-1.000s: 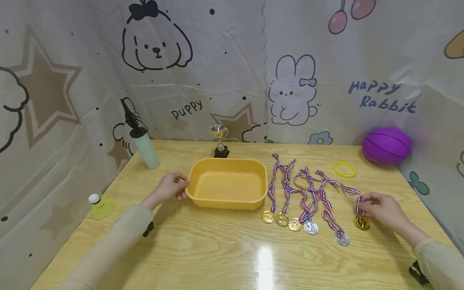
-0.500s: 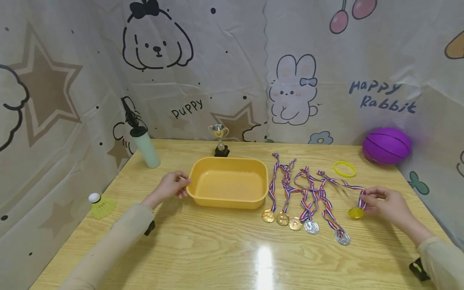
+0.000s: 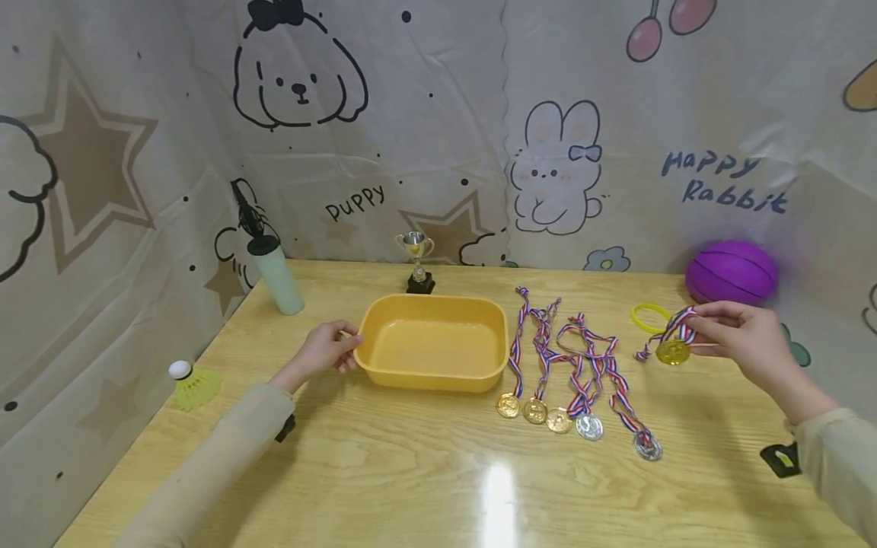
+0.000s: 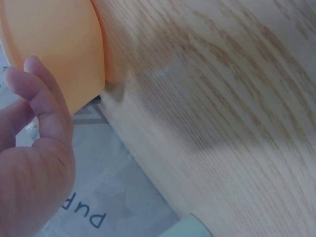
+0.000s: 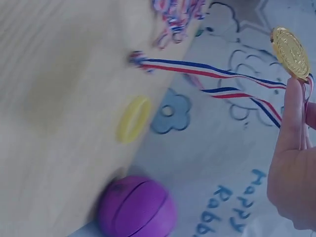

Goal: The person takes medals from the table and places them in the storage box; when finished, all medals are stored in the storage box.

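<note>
A gold medal (image 3: pixel 674 352) has risen in right fingers (image 3: pixel 714 329) below "Happy Rabbit" lettering (image 3: pixel 728 196).

On my feed, pale, creased sheeting (image 3: pixel 452 84) printed with a puppy (image 3: pixel 300 76), a rabbit (image 3: pixel 556 179) and brown stars (image 3: pixel 92 152) rises behind and on both sides of a wood-grained table (image 3: pixel 384 472). I see white glare (image 3: pixel 499 506) on the table's near part.

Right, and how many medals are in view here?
6. The right hand holds one gold medal by its ribbon. Right of the yellow basin, on the table, lie, left to right, three gold-toned medals and two silver medals. No others show; none seems hidden.
</note>
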A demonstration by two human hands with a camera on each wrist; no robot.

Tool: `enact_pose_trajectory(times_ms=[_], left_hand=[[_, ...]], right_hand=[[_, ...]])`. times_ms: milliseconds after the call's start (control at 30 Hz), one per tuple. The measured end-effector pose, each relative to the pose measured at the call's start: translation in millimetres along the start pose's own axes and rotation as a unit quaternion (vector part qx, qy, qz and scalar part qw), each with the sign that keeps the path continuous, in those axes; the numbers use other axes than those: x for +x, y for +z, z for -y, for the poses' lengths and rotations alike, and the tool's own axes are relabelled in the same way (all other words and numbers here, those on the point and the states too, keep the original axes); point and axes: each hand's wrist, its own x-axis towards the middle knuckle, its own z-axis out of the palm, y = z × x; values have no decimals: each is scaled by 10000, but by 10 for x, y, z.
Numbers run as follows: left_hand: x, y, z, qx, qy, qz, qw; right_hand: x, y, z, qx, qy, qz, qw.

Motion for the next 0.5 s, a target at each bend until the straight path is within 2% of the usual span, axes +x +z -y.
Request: enact_pose_trajectory(times_ms=[167, 400, 500], left_hand=[[-3, -10, -6, 14, -21, -12, 10000], [6, -6, 5, -65, 4, 23, 10000], [22, 1, 6, -55, 12, 9, 10000]], right_hand=[[47, 217, 170, -98, -140, 39, 9998], [174, 694, 559, -227, -432, 113, 9987], [275, 946, 729, -16, -473, 178, 9987]])
